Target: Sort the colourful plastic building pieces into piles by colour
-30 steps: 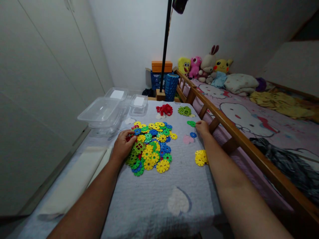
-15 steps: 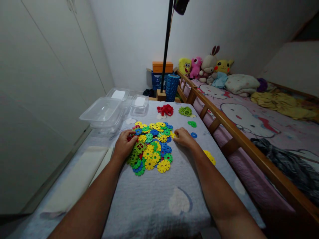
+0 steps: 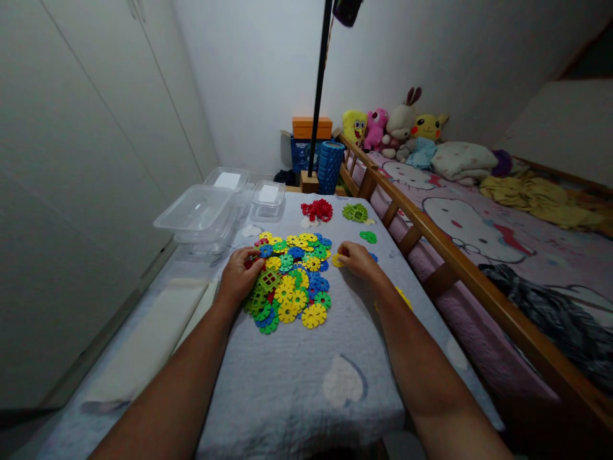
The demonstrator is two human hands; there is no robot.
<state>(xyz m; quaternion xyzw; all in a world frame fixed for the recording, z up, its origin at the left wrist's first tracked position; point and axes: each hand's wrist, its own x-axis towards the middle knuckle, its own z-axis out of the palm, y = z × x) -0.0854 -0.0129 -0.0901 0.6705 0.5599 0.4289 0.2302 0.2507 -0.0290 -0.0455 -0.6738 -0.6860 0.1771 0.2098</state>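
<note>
A mixed pile of notched plastic snowflake discs [image 3: 287, 291], in yellow, blue, green and red, lies on the cloth before me. My left hand [image 3: 238, 276] rests against the pile's left edge, thumb and fingers apart, beside red pieces and a green square lattice piece [image 3: 269, 278]. Just right of the pile, my right hand [image 3: 357, 260] pinches a yellow snowflake disc [image 3: 336, 260]. Beyond that hand are a green group of discs [image 3: 368, 237] and a partly hidden blue disc [image 3: 373, 257]. Yellow discs [image 3: 403, 298] show partly behind my right forearm.
Red pieces [image 3: 317, 210] and light-green lattice pieces [image 3: 355, 213] sit in groups at the far end. Clear plastic containers [image 3: 196, 209] stand at the back left, near a folded cloth [image 3: 148, 338]. A wooden bed rail [image 3: 421, 233] runs along the right.
My right hand has drawn slightly right, taking the yellow disc away from the pile's edge. It now partly covers the blue disc. My left hand has stayed nearly still.
</note>
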